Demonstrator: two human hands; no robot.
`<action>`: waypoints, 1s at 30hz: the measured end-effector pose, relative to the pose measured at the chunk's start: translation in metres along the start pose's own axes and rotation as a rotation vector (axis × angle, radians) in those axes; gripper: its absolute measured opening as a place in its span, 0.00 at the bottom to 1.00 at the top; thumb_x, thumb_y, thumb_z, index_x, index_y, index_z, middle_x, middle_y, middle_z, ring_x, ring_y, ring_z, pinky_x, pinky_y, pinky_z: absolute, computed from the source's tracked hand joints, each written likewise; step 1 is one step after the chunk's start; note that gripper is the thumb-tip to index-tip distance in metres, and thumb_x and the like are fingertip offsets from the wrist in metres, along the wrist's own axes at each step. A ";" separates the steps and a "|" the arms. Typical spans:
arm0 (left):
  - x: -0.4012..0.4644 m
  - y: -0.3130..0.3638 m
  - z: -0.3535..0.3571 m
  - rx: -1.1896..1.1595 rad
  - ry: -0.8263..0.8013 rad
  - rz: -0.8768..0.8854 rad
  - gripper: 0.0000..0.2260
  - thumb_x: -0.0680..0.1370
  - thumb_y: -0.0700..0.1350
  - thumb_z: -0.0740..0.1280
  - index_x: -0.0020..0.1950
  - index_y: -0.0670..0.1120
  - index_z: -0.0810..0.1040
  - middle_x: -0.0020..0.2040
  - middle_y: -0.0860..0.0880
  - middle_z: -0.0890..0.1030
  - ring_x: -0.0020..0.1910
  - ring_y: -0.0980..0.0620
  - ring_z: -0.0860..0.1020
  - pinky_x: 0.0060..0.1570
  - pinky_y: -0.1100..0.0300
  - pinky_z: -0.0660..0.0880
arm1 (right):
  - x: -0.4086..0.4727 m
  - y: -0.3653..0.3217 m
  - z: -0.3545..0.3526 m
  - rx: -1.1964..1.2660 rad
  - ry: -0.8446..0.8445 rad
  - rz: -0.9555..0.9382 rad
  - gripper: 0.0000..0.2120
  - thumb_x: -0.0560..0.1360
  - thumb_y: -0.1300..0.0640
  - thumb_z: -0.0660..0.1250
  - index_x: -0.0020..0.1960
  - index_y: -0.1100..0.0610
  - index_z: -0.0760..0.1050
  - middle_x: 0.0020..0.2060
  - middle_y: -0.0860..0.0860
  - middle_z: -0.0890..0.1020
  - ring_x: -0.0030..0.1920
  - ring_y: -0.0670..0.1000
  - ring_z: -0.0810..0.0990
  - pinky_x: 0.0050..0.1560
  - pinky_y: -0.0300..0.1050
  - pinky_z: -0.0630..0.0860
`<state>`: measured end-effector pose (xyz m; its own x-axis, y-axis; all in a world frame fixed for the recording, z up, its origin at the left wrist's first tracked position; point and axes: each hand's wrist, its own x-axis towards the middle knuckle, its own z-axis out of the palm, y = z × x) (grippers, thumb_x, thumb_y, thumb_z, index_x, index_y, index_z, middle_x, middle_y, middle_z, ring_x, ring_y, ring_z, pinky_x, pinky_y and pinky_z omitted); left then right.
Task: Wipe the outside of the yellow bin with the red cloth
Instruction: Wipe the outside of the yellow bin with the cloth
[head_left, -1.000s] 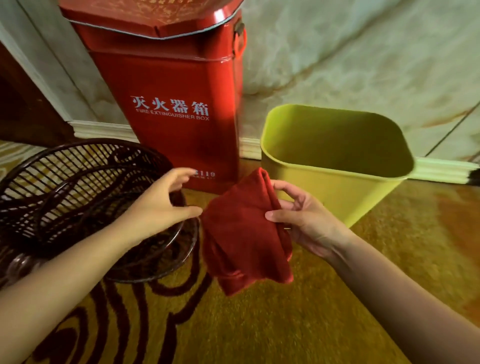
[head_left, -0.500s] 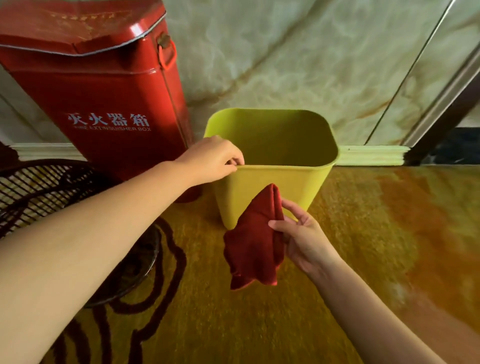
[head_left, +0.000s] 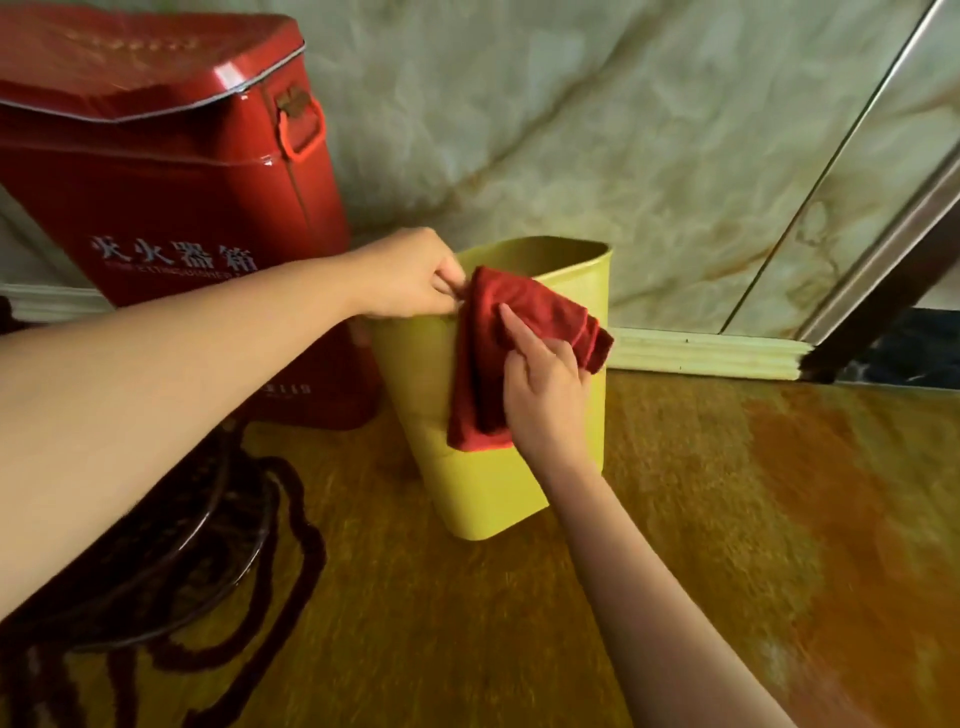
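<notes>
The yellow bin (head_left: 483, 493) stands on the yellow carpet, tilted with its open top leaning away toward the wall. My left hand (head_left: 405, 275) grips the bin's near-left rim. The red cloth (head_left: 488, 364) is draped against the bin's near side, from the rim down to about mid-height. My right hand (head_left: 545, 395) presses the cloth flat onto the bin's wall, index finger stretched up over the fabric. The cloth hides part of the rim.
A red fire extinguisher box (head_left: 171, 208) stands right behind the bin's left side. A dark wire basket (head_left: 156, 561) sits at lower left under my left arm. The marble wall and white skirting (head_left: 701, 353) run behind. Bare carpet stretches to the right.
The bin has tipped away from me while my left hand stays on its rim. My right hand has raised the cloth from in front of the bin up onto its side near the rim.
</notes>
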<state>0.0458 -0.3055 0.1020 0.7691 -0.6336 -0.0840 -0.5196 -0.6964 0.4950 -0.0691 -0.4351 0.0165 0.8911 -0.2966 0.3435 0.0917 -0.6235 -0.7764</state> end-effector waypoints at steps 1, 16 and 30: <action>0.001 -0.006 -0.005 -0.005 -0.050 -0.010 0.12 0.70 0.33 0.66 0.53 0.37 0.79 0.46 0.43 0.82 0.42 0.59 0.75 0.46 0.57 0.74 | 0.002 0.011 0.009 -0.177 -0.027 -0.087 0.21 0.78 0.52 0.55 0.71 0.42 0.63 0.70 0.47 0.70 0.69 0.54 0.64 0.66 0.56 0.56; 0.012 -0.031 -0.040 0.057 -0.430 -0.040 0.35 0.71 0.30 0.64 0.64 0.64 0.60 0.54 0.45 0.82 0.45 0.50 0.74 0.52 0.47 0.75 | 0.022 0.088 0.077 -0.297 0.130 -0.222 0.39 0.67 0.25 0.54 0.73 0.39 0.49 0.75 0.51 0.50 0.76 0.60 0.44 0.67 0.75 0.42; 0.021 -0.008 -0.026 0.003 -0.421 0.032 0.15 0.71 0.30 0.66 0.48 0.49 0.76 0.43 0.48 0.85 0.37 0.59 0.78 0.35 0.63 0.77 | 0.055 0.044 0.068 -0.105 0.274 -0.302 0.31 0.73 0.32 0.50 0.73 0.39 0.51 0.76 0.46 0.52 0.77 0.53 0.44 0.70 0.66 0.43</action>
<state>0.0757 -0.3042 0.1183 0.5336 -0.7370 -0.4149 -0.5421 -0.6746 0.5010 0.0148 -0.4297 -0.0350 0.6786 -0.2621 0.6862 0.2717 -0.7783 -0.5660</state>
